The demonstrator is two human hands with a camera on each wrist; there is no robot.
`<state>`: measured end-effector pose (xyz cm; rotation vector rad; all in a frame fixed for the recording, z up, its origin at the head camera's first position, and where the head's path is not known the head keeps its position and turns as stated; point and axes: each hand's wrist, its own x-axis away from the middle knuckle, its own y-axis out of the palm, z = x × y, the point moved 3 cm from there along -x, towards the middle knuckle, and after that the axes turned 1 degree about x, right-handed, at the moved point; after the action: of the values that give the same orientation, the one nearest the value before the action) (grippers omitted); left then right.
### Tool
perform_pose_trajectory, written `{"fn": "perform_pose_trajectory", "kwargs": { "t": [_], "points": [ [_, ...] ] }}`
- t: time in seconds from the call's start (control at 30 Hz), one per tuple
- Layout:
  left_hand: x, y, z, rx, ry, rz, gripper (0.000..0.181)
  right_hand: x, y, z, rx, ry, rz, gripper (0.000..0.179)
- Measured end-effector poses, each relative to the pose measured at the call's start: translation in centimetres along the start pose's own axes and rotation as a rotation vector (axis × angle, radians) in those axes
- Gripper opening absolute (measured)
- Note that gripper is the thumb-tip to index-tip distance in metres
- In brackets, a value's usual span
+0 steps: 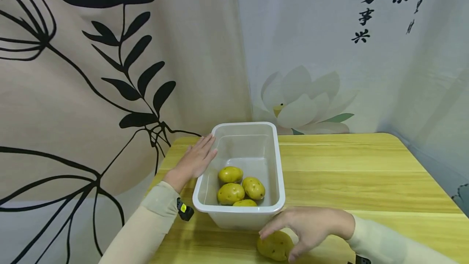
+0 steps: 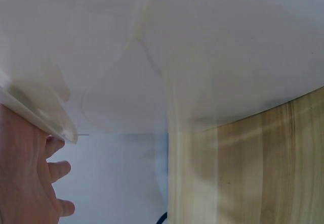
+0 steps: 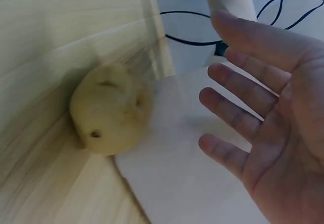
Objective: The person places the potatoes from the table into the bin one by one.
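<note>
A white plastic bin (image 1: 242,142) stands on the table, with several yellow potatoes (image 1: 231,193) lying in its near half. My left hand (image 1: 196,158) rests on the bin's left rim, fingers straight; the left wrist view has the bin's outer wall (image 2: 228,47) filling its upper part. Just in front of the bin, one more potato (image 1: 272,247) lies on the table. Over it hovers my right hand (image 1: 307,225), fingers spread and relaxed. In the right wrist view a gap separates the fingers from that potato (image 3: 109,113), which lies close to the bin's wall.
The wooden table (image 1: 348,170) reaches to the right of the bin. Behind it hangs a curtain (image 1: 198,52) printed with black plants, a pale flower and writing. A small black device (image 1: 185,210) is strapped at my left wrist.
</note>
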<state>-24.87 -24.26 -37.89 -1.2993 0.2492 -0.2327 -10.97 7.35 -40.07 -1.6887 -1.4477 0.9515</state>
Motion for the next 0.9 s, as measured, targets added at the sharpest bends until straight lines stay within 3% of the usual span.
{"fn": "perform_pose_trajectory", "kwargs": {
  "t": [0.53, 0.9],
  "points": [
    [0.2, 0.0, 0.0, 0.018, -0.007, -0.008, 0.065, -0.1, 2.7, 2.0, 0.036, 0.041, -0.040, 0.071],
    [0.1, 0.0, 0.1, 0.015, -0.006, -0.002, 0.065, 0.4, 3.9, 3.0, 0.080, 0.046, 0.003, 0.067]
  ]
}}
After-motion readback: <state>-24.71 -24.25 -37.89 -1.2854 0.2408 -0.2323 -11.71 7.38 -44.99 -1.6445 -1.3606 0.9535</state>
